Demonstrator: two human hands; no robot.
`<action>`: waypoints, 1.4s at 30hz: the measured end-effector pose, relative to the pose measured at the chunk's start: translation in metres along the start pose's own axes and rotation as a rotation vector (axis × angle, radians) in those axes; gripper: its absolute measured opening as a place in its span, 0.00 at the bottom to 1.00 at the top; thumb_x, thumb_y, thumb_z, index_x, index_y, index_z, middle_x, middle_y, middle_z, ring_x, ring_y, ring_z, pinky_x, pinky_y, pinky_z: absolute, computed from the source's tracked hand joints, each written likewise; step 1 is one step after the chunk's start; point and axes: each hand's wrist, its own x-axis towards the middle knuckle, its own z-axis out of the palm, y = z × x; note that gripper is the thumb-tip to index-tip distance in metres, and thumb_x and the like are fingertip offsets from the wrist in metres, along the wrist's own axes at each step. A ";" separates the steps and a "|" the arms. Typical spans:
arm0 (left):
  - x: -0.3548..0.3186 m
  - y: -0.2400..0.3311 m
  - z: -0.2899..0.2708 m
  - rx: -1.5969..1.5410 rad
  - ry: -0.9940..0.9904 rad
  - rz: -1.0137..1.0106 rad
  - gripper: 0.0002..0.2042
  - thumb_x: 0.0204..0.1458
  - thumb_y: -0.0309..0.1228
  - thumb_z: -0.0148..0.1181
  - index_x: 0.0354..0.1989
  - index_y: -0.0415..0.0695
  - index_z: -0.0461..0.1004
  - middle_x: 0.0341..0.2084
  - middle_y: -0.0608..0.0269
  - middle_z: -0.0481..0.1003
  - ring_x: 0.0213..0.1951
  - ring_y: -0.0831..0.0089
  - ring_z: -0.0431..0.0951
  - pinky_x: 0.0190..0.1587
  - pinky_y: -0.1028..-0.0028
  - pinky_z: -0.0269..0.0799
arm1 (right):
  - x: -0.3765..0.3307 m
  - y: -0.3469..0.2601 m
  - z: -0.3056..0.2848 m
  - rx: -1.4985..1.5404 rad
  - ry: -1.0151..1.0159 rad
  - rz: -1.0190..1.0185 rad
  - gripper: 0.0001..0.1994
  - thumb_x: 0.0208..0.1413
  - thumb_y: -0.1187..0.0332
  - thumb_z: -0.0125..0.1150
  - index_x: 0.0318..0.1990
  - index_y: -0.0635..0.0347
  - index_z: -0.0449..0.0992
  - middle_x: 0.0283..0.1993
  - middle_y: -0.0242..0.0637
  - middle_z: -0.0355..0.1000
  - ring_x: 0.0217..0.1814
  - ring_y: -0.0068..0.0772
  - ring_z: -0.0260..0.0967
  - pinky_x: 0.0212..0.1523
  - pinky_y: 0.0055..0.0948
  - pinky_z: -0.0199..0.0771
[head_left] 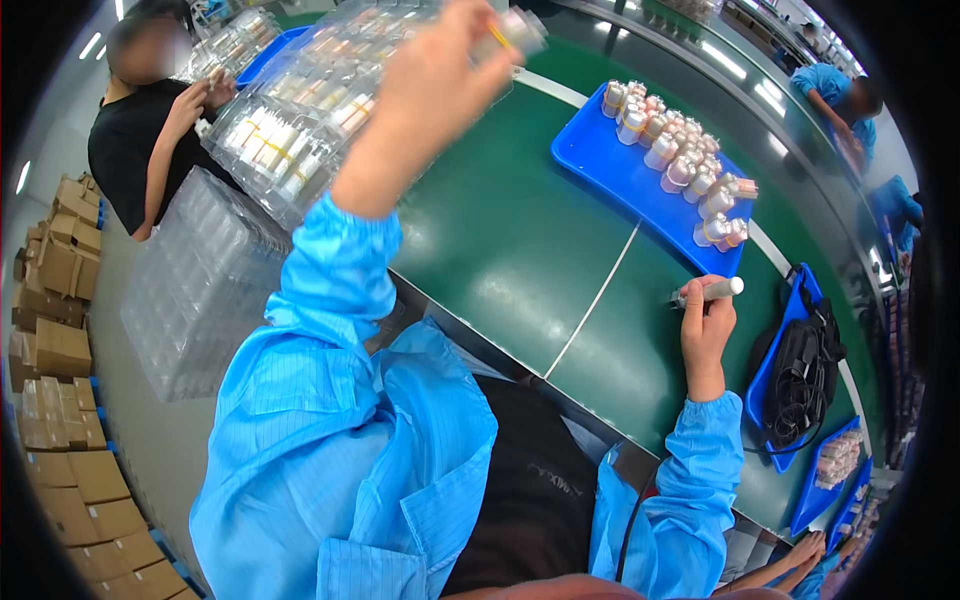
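My left hand (435, 90) is raised over the far left of the table, blurred by motion. Its fingers close round a small bundle of tubes (515, 38) with a yellow band, also smeared. Below and beside it are clear plastic trays (300, 100) of white tubes, some tied with yellow bands. At the right, my right hand (707, 335) grips a short pale cylinder (718, 290) with a white end and a dark end; its exact kind is unclear. Just beyond that hand, a blue tray (590, 150) bears several bundles of clear and pinkish tubes (680, 160).
A green work table (500, 230) lies before me. Right of my right hand, a blue tray (775, 375) holds a black bag (808, 375) with cables. Stacked clear trays (190, 290) stand at the left, near a person in black (130, 150). Cardboard boxes (75, 350) line the far left.
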 end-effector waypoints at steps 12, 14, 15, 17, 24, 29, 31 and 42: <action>0.108 -0.167 0.068 0.394 0.072 -0.342 0.15 0.51 0.42 0.61 0.36 0.41 0.75 0.34 0.43 0.78 0.43 0.44 0.78 0.46 0.50 0.71 | 0.004 -0.004 -0.002 -0.033 -0.015 -0.043 0.07 0.62 0.68 0.60 0.36 0.62 0.71 0.23 0.36 0.71 0.21 0.28 0.67 0.22 0.27 0.65; 0.101 -0.191 0.059 -0.182 0.075 -0.034 0.17 0.52 0.44 0.61 0.36 0.41 0.77 0.36 0.43 0.79 0.43 0.44 0.78 0.47 0.51 0.71 | 0.003 -0.003 -0.004 -0.033 -0.016 -0.042 0.07 0.62 0.68 0.60 0.36 0.62 0.71 0.23 0.36 0.71 0.21 0.28 0.68 0.22 0.27 0.65; 0.104 -0.181 0.062 -0.182 0.069 -0.039 0.17 0.52 0.44 0.61 0.36 0.41 0.77 0.36 0.43 0.79 0.43 0.44 0.78 0.47 0.51 0.71 | 0.003 -0.003 -0.003 -0.036 -0.017 -0.040 0.07 0.62 0.68 0.60 0.37 0.62 0.71 0.23 0.36 0.71 0.21 0.28 0.68 0.22 0.27 0.65; 0.113 -0.153 0.069 0.422 0.062 -0.359 0.19 0.52 0.45 0.61 0.39 0.40 0.77 0.37 0.43 0.79 0.45 0.46 0.78 0.48 0.51 0.72 | 0.003 -0.005 -0.002 -0.032 -0.023 -0.027 0.07 0.62 0.68 0.60 0.37 0.62 0.71 0.24 0.37 0.72 0.22 0.28 0.68 0.23 0.27 0.66; 0.098 -0.133 0.060 0.523 -0.111 -0.467 0.22 0.51 0.47 0.63 0.42 0.37 0.77 0.39 0.43 0.80 0.45 0.47 0.80 0.48 0.53 0.74 | 0.005 -0.004 0.002 -0.014 -0.050 0.029 0.07 0.62 0.68 0.60 0.37 0.62 0.72 0.26 0.37 0.73 0.24 0.29 0.70 0.26 0.28 0.69; 0.075 -0.124 0.042 0.525 -0.174 -0.120 0.23 0.49 0.48 0.65 0.44 0.40 0.76 0.37 0.46 0.80 0.42 0.50 0.80 0.44 0.55 0.75 | -0.003 0.010 -0.001 0.038 -0.025 0.069 0.06 0.64 0.69 0.57 0.38 0.63 0.72 0.30 0.36 0.73 0.30 0.25 0.70 0.32 0.26 0.70; 0.070 -0.111 0.042 0.578 -0.094 -0.130 0.22 0.48 0.45 0.66 0.43 0.39 0.75 0.38 0.47 0.78 0.42 0.51 0.80 0.45 0.55 0.74 | -0.004 0.009 -0.004 0.023 -0.044 0.116 0.07 0.65 0.68 0.56 0.38 0.63 0.71 0.30 0.36 0.73 0.30 0.24 0.70 0.33 0.24 0.70; -0.115 -0.007 -0.025 -1.585 0.322 -0.406 0.21 0.60 0.35 0.60 0.57 0.38 0.65 0.54 0.50 0.70 0.54 0.60 0.74 0.60 0.64 0.70 | -0.001 0.001 -0.002 0.036 -0.084 0.056 0.10 0.67 0.65 0.54 0.37 0.62 0.70 0.30 0.34 0.70 0.29 0.22 0.66 0.31 0.23 0.67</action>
